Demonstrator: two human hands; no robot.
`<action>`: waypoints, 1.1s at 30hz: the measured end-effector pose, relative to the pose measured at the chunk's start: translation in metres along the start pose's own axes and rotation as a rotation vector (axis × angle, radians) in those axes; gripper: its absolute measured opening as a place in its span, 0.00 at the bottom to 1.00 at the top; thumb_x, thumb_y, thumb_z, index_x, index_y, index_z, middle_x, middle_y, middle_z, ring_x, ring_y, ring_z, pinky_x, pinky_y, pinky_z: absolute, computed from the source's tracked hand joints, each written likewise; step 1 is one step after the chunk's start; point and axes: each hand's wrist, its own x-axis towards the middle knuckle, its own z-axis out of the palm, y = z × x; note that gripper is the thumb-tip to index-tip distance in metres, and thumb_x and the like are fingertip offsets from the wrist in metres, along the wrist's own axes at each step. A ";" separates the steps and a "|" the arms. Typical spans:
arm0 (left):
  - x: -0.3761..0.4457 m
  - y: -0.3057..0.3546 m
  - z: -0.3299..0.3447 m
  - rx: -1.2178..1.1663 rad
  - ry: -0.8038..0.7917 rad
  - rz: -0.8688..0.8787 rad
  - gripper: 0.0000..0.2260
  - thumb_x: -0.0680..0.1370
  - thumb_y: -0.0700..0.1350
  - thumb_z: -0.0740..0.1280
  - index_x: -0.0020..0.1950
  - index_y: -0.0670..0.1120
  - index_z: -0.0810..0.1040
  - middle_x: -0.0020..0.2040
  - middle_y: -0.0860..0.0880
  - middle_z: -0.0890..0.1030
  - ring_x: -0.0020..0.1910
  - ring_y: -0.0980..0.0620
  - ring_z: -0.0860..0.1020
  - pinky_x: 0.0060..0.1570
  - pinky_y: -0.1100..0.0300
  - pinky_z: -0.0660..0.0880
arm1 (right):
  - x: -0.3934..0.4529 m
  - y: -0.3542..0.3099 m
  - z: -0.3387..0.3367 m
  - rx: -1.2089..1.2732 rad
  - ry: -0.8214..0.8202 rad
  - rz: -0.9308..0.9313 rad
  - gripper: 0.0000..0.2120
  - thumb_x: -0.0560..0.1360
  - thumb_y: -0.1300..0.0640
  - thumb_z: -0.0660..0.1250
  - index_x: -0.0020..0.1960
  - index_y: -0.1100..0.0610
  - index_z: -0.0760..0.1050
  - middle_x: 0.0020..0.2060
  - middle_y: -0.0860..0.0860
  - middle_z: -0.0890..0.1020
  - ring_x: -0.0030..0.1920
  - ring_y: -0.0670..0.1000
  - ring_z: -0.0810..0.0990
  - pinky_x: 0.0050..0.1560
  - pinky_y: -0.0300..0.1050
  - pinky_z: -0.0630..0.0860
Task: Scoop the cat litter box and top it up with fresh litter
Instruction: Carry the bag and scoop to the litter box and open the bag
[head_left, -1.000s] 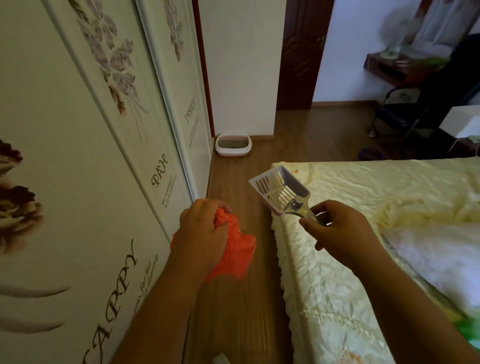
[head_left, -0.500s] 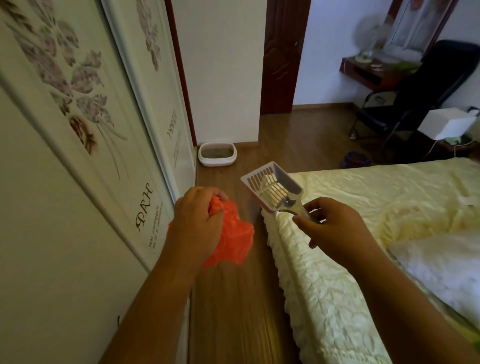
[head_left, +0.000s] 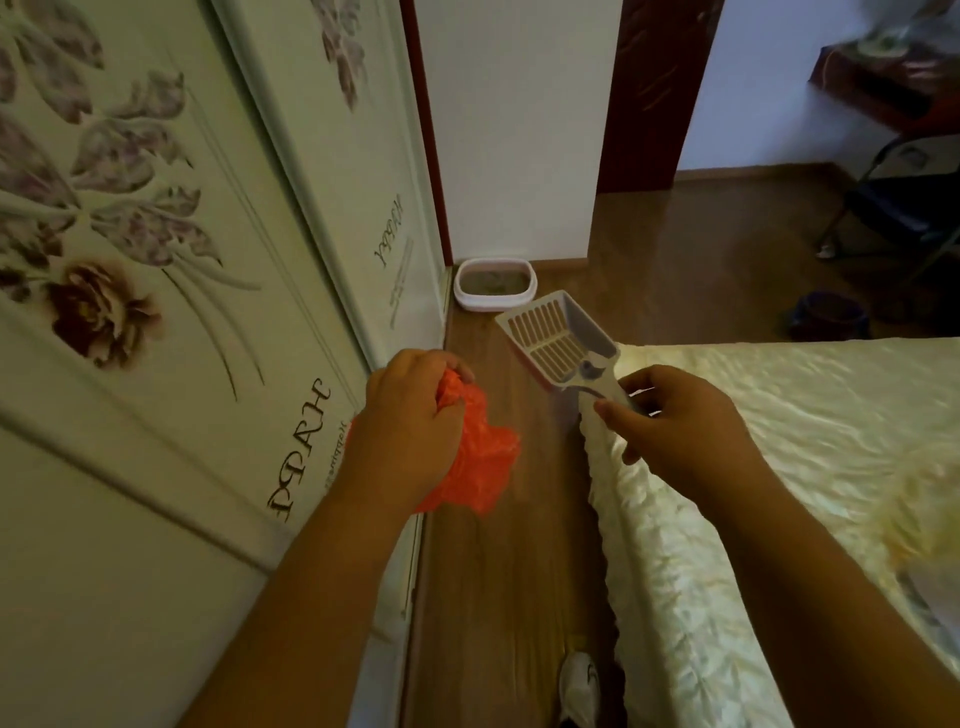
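A white litter box (head_left: 529, 286) with grey litter sits on the wooden floor at the far end of the aisle, against the wall and beside the wardrobe. My left hand (head_left: 410, 415) grips a crumpled orange plastic bag (head_left: 478, 462) that hangs below it. My right hand (head_left: 675, 421) holds the handle of a slotted grey litter scoop (head_left: 556, 338), whose empty head points up and away toward the box. Both hands are well short of the litter box.
A wardrobe (head_left: 208, 260) with flower-printed doors lines the left side. A bed with a pale yellow cover (head_left: 779, 467) fills the right. Between them runs a narrow strip of wooden floor (head_left: 498, 597). A white shoe (head_left: 579, 686) shows at the bottom. An office chair (head_left: 904, 208) stands at the far right.
The view has moved forward along the aisle, so the litter box appears nearer. Both hands keep their hold on the bag and the scoop.
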 end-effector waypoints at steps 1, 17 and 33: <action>0.013 0.005 0.007 0.002 0.009 0.008 0.10 0.81 0.44 0.64 0.51 0.61 0.75 0.56 0.56 0.73 0.61 0.48 0.74 0.61 0.42 0.76 | 0.018 0.001 -0.005 0.005 -0.006 -0.009 0.15 0.76 0.46 0.72 0.59 0.51 0.77 0.48 0.48 0.84 0.39 0.48 0.85 0.32 0.35 0.75; 0.188 0.048 0.086 0.000 -0.002 -0.055 0.09 0.81 0.44 0.63 0.57 0.56 0.77 0.61 0.53 0.73 0.63 0.48 0.72 0.63 0.42 0.74 | 0.204 0.009 -0.056 0.034 -0.022 -0.049 0.10 0.76 0.46 0.72 0.53 0.46 0.75 0.41 0.41 0.83 0.31 0.41 0.83 0.26 0.29 0.72; 0.428 0.004 0.109 -0.036 -0.090 0.025 0.09 0.83 0.48 0.62 0.62 0.54 0.77 0.66 0.51 0.72 0.66 0.48 0.71 0.68 0.44 0.72 | 0.387 -0.040 -0.035 -0.086 0.093 0.049 0.11 0.76 0.46 0.72 0.52 0.44 0.71 0.38 0.40 0.79 0.29 0.40 0.82 0.24 0.27 0.68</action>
